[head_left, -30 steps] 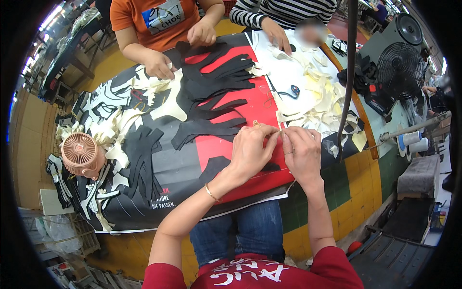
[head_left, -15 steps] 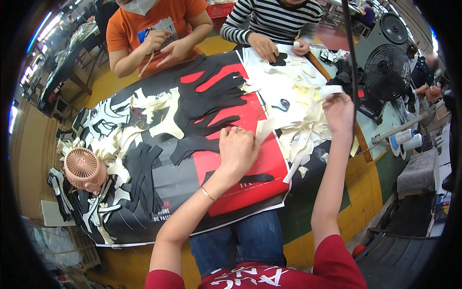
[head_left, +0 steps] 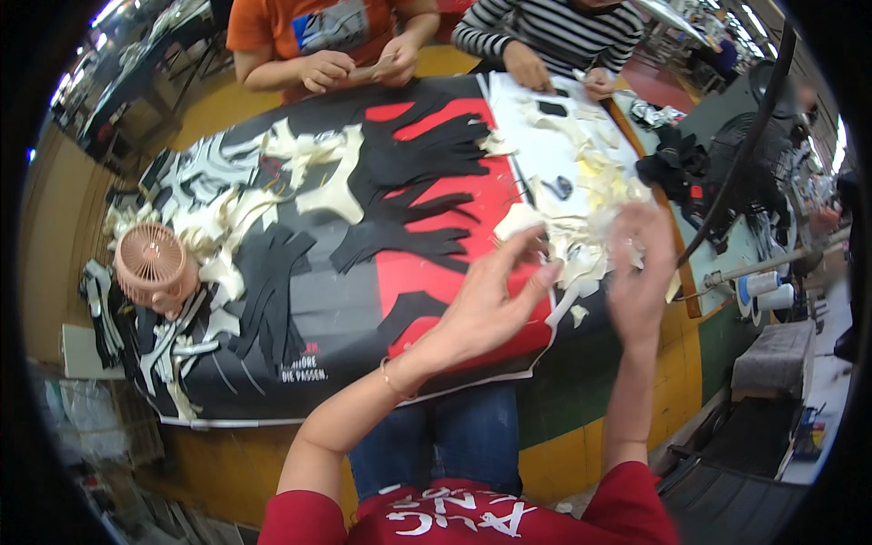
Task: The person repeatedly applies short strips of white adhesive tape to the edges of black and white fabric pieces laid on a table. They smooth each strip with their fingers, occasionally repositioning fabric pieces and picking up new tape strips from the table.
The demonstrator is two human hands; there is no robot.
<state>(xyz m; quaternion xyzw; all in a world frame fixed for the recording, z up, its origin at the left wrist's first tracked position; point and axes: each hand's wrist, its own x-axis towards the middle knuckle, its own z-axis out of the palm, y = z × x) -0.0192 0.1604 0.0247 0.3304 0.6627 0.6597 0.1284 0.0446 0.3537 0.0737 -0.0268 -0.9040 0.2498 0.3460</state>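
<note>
Lying at the table's right side, the heap of cream scraps sits just under both raised hands. The left hand hovers with fingers spread wide, empty; the right hand, blurred, is also open-fingered. Black glove-shaped cutouts cover the red-and-black sheet; a pink fan stands at the left.

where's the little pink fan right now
In the head view, the pink fan sits at the table's left end, among cream and black glove-shaped cutouts, far left of both hands.
</note>
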